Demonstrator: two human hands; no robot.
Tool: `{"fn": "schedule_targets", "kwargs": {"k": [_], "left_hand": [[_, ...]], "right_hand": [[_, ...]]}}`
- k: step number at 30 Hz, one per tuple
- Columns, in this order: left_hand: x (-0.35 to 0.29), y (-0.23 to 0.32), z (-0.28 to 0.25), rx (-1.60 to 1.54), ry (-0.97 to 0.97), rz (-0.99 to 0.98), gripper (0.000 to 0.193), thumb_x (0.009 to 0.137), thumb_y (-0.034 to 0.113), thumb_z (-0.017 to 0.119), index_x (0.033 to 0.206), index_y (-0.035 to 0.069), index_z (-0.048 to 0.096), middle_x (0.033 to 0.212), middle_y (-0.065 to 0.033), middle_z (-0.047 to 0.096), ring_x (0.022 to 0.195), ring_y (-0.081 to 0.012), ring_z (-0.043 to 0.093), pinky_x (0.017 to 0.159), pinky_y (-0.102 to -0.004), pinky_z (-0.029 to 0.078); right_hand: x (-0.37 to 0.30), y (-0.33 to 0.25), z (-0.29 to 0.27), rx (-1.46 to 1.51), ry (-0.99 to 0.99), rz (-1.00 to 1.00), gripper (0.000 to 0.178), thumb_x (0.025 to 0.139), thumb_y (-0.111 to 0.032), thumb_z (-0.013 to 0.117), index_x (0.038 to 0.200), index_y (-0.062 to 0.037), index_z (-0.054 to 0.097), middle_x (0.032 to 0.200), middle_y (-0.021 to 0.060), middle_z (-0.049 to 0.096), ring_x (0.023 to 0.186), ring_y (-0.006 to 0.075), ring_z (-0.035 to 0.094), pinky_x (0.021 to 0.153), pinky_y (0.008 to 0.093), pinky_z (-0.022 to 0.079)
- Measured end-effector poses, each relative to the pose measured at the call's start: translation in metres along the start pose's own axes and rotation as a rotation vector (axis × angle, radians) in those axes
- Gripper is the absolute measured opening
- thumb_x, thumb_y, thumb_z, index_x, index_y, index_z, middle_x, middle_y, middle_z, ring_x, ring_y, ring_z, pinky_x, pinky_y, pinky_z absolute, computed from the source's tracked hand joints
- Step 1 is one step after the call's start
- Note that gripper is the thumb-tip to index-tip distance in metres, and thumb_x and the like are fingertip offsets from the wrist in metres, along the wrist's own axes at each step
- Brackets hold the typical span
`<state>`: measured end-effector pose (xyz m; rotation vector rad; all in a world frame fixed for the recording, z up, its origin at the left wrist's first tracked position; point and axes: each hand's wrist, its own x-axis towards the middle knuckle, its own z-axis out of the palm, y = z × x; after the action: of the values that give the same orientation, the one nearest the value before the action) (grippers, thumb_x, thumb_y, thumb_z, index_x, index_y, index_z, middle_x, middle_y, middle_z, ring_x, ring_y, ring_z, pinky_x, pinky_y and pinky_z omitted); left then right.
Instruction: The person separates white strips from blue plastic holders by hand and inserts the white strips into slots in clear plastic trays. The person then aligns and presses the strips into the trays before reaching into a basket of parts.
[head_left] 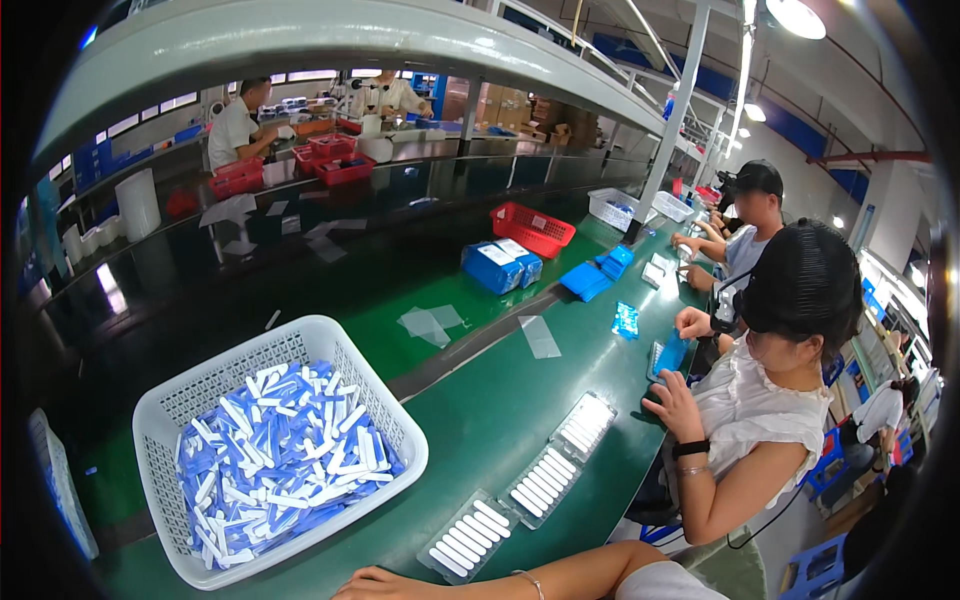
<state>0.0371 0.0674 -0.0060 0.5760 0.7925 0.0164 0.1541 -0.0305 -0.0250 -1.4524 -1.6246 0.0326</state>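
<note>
My right forearm comes in at the lower right, with a thin bracelet on the wrist. My right hand (378, 584) rests low at the lower edge, near the table's front; its fingers are mostly cut off, so what they do is hidden. Just beyond it lies a clear tray (465, 541) holding a row of white sticks. Two more such trays, one (544, 487) in the middle and one (584, 425) farther off, continue the line along the green table (470, 420). Left of the trays stands a white perforated basket (385, 400) heaped with small white-and-blue plastic pieces (285, 455). My left hand is out of view.
A co-worker at right handles a blue packet (671, 355); another sits beyond. Farther along are a blue-and-white pouch (625, 320), blue packs (590, 280), a blue bundle (492, 267) and a red basket (533, 230). Clear film sheets (540, 337) lie nearby. A metal post (672, 130) rises behind.
</note>
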Motion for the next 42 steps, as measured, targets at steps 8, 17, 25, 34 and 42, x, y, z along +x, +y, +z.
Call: {"fn": "schedule_targets", "kwargs": {"k": [8,17,25,34,42], "left_hand": [[-0.001,0.005,-0.008,0.076,-0.228,-0.031,0.047,0.094,0.058,0.037,0.07,0.017,0.038,0.056,0.0065,0.029,0.048,-0.0057,0.03,0.047,-0.0213,0.029],[-0.008,0.005,-0.019,0.169,-0.387,-0.03,0.046,0.093,0.056,0.045,0.066,0.019,0.042,0.054,0.0051,0.034,0.053,-0.007,0.037,0.05,-0.0213,0.031],[-0.003,-0.002,-0.029,0.253,-0.435,0.059,0.054,0.089,0.066,0.039,0.068,0.017,0.045,0.062,0.005,0.044,0.062,-0.0086,0.044,0.059,-0.0242,0.038],[-0.017,-0.002,0.01,0.111,-0.105,0.019,0.059,0.089,0.069,0.034,0.074,0.014,0.049,0.06,0.0028,0.041,0.06,-0.0102,0.042,0.059,-0.0243,0.037],[-0.007,-0.002,-0.004,0.14,-0.336,0.009,0.061,0.09,0.068,0.03,0.065,0.014,0.042,0.057,0.0042,0.035,0.054,-0.0079,0.037,0.053,-0.0221,0.033]], "right_hand": [[0.0,-0.006,-0.012,0.009,0.039,0.009,0.062,0.07,-0.034,0.074,0.115,0.0043,0.053,0.107,0.0164,0.057,0.102,0.0328,0.053,0.09,0.0441,0.04],[-0.005,-0.014,-0.009,0.104,-0.045,-0.048,0.057,0.08,-0.03,0.066,0.123,0.0037,0.05,0.113,0.0162,0.054,0.108,0.0325,0.05,0.096,0.0447,0.035],[-0.006,-0.018,-0.004,0.172,0.036,-0.048,0.062,0.073,-0.029,0.074,0.119,0.0037,0.051,0.111,0.017,0.055,0.106,0.0326,0.051,0.092,0.0446,0.038],[-0.004,-0.016,-0.001,0.169,-0.085,0.002,0.055,0.072,-0.03,0.074,0.11,0.0023,0.051,0.107,0.0181,0.054,0.107,0.0342,0.05,0.094,0.0477,0.036],[-0.006,-0.017,-0.003,0.115,-0.038,0.024,0.056,0.066,-0.026,0.078,0.109,0.0011,0.055,0.107,0.0171,0.057,0.102,0.0327,0.054,0.095,0.0491,0.036]]}}
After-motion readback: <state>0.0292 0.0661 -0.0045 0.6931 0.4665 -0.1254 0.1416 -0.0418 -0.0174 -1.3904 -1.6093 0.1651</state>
